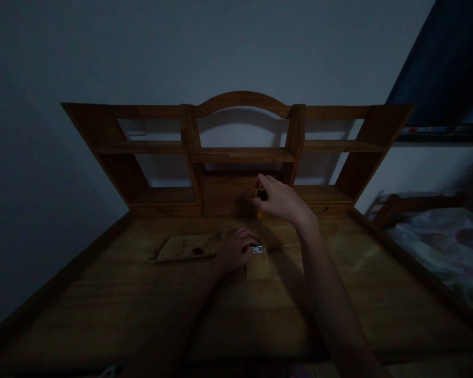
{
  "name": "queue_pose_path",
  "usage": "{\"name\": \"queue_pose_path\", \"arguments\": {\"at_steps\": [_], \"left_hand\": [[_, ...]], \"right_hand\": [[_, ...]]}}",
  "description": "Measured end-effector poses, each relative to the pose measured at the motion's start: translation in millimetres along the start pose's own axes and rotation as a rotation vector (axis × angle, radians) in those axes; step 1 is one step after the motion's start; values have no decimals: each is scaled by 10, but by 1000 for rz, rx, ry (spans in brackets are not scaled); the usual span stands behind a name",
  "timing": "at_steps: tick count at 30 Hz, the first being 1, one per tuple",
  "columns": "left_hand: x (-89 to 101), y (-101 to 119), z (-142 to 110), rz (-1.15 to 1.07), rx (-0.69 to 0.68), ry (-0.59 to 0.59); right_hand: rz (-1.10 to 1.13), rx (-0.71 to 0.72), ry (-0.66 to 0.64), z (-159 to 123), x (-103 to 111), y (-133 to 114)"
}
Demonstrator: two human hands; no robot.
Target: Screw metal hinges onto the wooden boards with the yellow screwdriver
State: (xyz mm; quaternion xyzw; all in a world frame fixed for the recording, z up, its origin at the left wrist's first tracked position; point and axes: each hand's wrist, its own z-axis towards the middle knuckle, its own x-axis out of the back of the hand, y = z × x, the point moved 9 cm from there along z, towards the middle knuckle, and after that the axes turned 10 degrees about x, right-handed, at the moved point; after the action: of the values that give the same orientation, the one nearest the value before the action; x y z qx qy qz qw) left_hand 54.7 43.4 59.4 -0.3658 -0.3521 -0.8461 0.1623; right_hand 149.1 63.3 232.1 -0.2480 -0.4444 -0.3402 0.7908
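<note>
Saw a small metal plate (257, 249) at the far end of a pale flat piece (258, 269) on the wooden desk (134, 310). Held a screwdriver (260, 214) nearly upright over the plate, clamped in the curled fingers of the right hand (280, 199). Had the left hand (234, 249) at the plate's left side, with fingers bent; could not tell if gripping or merely touching. Saw a brown strip (185, 247) left of that hand, wooden shelves (242, 155) beyond.

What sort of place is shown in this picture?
Probably a bedroom with a study corner: a wooden desk, the shelf unit at its back, and perhaps a bed frame on the right.
</note>
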Motion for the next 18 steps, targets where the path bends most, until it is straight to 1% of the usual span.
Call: {"name": "queue_pose_path", "arguments": {"at_steps": [6, 13, 18], "left_hand": [[-1, -16, -5, 11, 9, -1], [5, -39, -19, 60, 13, 12], [0, -18, -28, 61, 8, -5]], "right_hand": [[-1, 15, 12, 13, -36, 45], [-11, 9, 22, 18, -26, 10], [2, 32, 41, 29, -16, 28]]}}
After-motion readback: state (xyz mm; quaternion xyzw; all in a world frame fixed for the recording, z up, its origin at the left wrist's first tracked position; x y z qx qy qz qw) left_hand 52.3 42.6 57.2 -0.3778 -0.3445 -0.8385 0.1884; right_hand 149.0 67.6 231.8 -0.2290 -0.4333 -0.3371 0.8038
